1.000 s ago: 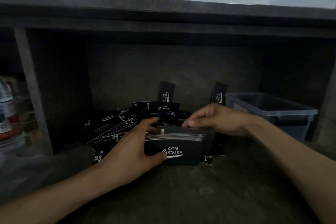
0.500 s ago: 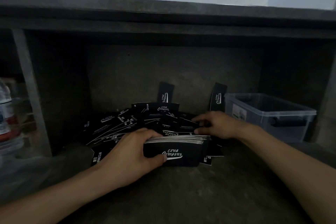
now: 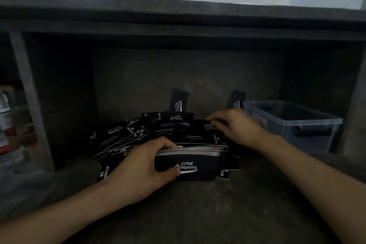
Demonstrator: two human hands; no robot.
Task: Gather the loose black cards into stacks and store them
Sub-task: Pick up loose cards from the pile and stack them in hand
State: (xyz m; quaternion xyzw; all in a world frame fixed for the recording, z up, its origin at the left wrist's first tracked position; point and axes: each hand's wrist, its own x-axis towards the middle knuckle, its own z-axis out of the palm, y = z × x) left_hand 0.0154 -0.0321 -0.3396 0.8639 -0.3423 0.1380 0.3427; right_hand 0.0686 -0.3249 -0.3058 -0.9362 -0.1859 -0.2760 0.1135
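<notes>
A neat stack of black cards (image 3: 200,164) with white "Club Camping" lettering stands on edge on the dark shelf floor. My left hand (image 3: 142,166) grips its left end, thumb on the front face. Behind it lies a loose heap of black cards (image 3: 126,134), spread to the left and back. My right hand (image 3: 235,125) reaches into the heap behind the stack, fingers curled down on a loose card (image 3: 209,126). Two single cards (image 3: 178,103) lean upright against the back wall.
A clear plastic bin (image 3: 309,125) sits at the right of the shelf, open on top. A post (image 3: 29,93) divides off the left bay, where a plastic bottle (image 3: 6,125) stands. A low shelf top (image 3: 178,16) hangs overhead.
My right hand has left the top of the stack and moved back and to the right into the loose heap. My left hand and the stack have stayed put.
</notes>
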